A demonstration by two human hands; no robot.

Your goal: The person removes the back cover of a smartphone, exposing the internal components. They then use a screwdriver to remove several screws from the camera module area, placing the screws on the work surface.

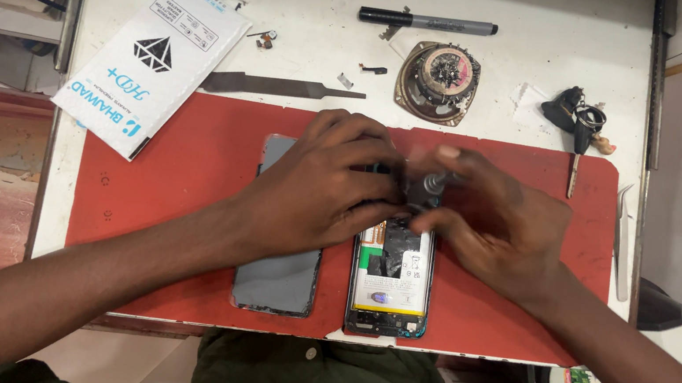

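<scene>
An opened phone (390, 283) lies on the red mat (172, 194), its white battery and inner parts showing. My left hand (326, 185) rests over the phone's top end and presses it down. My right hand (484, 216) pinches a small metal screwdriver (433, 182) above the same end; its tip is hidden by my fingers. Left of the phone lies a grey back cover (279, 281), partly under my left wrist.
Behind the mat on the white table lie a flat metal file (280, 86), a black and grey marker (427, 21), a round speaker (437, 81), a white packet (151, 58), keys (578, 116) and small loose parts (266, 39). Tweezers (623, 245) lie at the right edge.
</scene>
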